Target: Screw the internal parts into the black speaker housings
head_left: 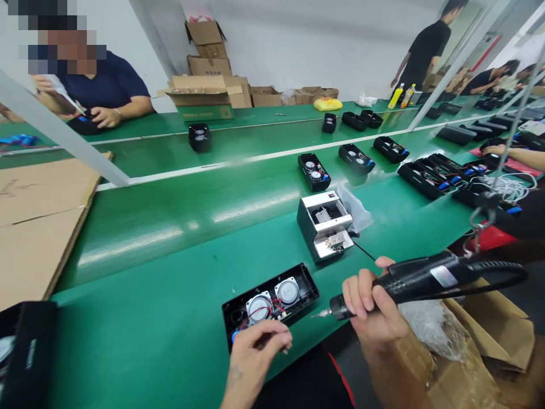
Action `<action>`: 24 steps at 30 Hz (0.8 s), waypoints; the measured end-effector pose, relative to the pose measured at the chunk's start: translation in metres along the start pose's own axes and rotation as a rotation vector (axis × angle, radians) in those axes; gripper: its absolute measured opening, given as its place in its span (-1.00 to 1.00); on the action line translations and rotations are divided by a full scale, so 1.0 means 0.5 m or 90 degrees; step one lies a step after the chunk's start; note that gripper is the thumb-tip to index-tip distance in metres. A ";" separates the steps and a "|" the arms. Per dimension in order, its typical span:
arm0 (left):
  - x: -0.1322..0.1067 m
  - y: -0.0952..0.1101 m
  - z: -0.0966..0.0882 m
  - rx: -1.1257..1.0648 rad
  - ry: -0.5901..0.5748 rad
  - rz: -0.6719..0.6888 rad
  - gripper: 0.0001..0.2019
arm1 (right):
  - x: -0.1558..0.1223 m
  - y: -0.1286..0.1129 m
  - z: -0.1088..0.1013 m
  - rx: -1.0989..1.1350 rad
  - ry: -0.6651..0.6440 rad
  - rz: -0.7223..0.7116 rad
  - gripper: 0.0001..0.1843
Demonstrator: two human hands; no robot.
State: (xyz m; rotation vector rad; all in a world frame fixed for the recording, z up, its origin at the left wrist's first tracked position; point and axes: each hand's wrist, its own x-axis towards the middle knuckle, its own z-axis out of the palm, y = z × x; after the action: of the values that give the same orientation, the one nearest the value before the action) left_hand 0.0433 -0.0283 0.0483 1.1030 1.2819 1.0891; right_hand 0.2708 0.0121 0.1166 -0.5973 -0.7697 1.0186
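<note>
My right hand point(368, 301) is wrapped around a black electric screwdriver point(419, 278), its bit pointing left. The tool hangs from a hook and has a thick cable at its rear. In front of me lies an open black speaker housing point(270, 304) with two round silver speakers, red wires and a blue part inside. Over the housing's near edge is my left hand point(261, 349), thumb and fingers pinched together. Whatever sits between those fingertips is too small to make out. The screwdriver's tip is just right of the housing, apart from it.
A metal-topped screw feeder point(326, 224) stands beyond the housing, a plastic bag beside it. Other black housings point(314, 171) sit along the green bench. Flat cardboard point(42, 210) lies left; an open carton point(481, 335) is at lower right. A co-worker point(106, 85) works opposite.
</note>
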 end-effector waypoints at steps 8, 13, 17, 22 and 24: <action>-0.044 -0.021 0.084 -0.293 0.101 -0.233 -0.50 | -0.046 0.021 0.049 0.101 -0.033 -0.006 -0.73; -0.053 -0.026 0.087 -0.334 0.098 -0.251 -0.49 | -0.048 0.017 0.050 0.094 -0.057 -0.008 -0.72; -0.060 -0.047 0.087 -0.322 0.135 -0.195 -0.56 | -0.053 0.009 0.056 0.105 -0.064 0.011 -0.72; -0.058 -0.071 0.079 -0.209 0.093 -0.107 -0.57 | -0.059 0.006 0.061 0.096 -0.078 0.002 -0.69; -0.047 -0.068 0.064 -0.101 0.056 -0.020 -0.50 | -0.054 0.008 0.062 0.063 -0.089 -0.008 -0.70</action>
State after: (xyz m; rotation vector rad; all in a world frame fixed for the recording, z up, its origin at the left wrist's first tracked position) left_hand 0.0749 -0.0567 0.0181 0.9231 1.2545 1.2059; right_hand 0.2354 -0.0082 0.1244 -0.4385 -0.8396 1.0895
